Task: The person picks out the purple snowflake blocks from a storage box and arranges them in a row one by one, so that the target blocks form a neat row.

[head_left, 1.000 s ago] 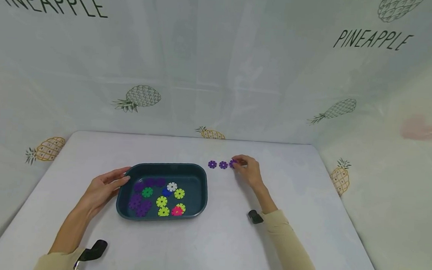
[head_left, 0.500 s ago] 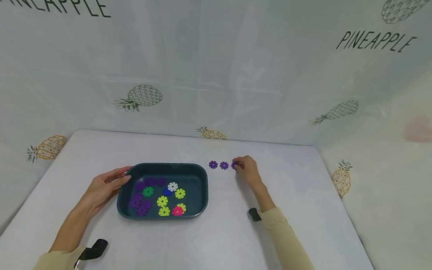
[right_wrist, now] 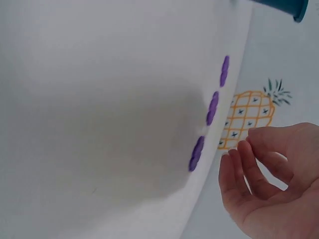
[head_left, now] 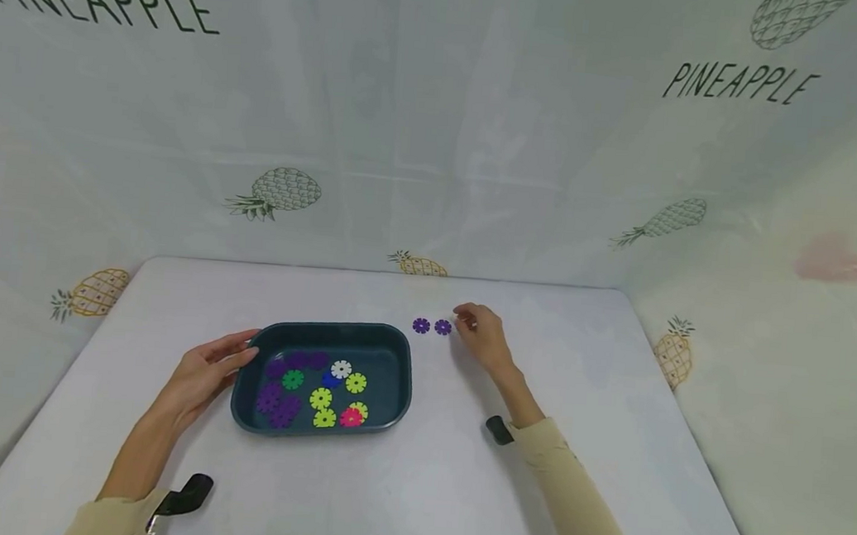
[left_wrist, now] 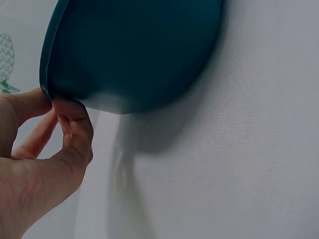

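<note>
Much of the head view is pale cloth, hanging behind and beside the table and printed with pineapples. Below it spreads the white table. Left of the table's middle lies the dark teal tray, with small toothed discs inside.

Beige sleeves cover both forearms, and a black piece sticks out near each cuff. The left hand pinches the rim at the tray's left end between thumb and fingers. The right hand is near the far edge of the table, its fingers loosely bent and its thumb tip close to the other fingertips.

Smallest are the discs. Three purple discs lie in a spaced row on the table, just beside the right hand; in the head view that hand hides one of them. Inside the tray, purple pieces gather at the left around a green disc. A white disc overlaps a blue disc, near yellow discs, one partly under a pink disc.
</note>
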The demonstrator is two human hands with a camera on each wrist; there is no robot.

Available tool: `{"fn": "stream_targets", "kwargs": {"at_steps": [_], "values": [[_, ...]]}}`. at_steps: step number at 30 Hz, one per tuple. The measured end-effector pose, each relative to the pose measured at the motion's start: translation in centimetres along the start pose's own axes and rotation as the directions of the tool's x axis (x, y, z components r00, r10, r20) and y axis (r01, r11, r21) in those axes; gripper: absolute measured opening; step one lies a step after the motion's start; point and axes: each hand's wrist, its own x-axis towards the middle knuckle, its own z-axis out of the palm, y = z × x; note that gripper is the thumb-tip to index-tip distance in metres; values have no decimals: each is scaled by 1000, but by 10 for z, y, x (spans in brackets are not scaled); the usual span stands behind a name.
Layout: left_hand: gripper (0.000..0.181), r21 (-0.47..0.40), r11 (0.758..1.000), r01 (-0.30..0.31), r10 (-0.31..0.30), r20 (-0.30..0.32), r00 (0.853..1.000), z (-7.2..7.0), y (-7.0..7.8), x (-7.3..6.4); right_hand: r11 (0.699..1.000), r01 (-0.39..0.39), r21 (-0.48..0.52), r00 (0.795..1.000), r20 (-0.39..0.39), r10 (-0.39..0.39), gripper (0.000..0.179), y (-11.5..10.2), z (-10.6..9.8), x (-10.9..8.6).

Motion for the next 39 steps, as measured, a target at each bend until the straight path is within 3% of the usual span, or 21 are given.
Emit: {"fn": "stream_targets", "kwargs": {"at_steps": [8,17,26,39], "values": [[74,21,1000,3,-3,2,1000,-1,0,1,998,62,26,998,1,-62,16,-24,10,1],[74,21,1000,16,-16,2,1000,-1,1,0,983,150,104,986,56,-156,16,-58,23,1],[75,21,999,32,-33,12,999,0,0,1,973,185,137,974,109,-201,19,-85,41,-3],[68,-35,999,-17,17,-2,1000,-2,-2,1,956,230,181,946,188,-263,21,-110,77,-5]]}}
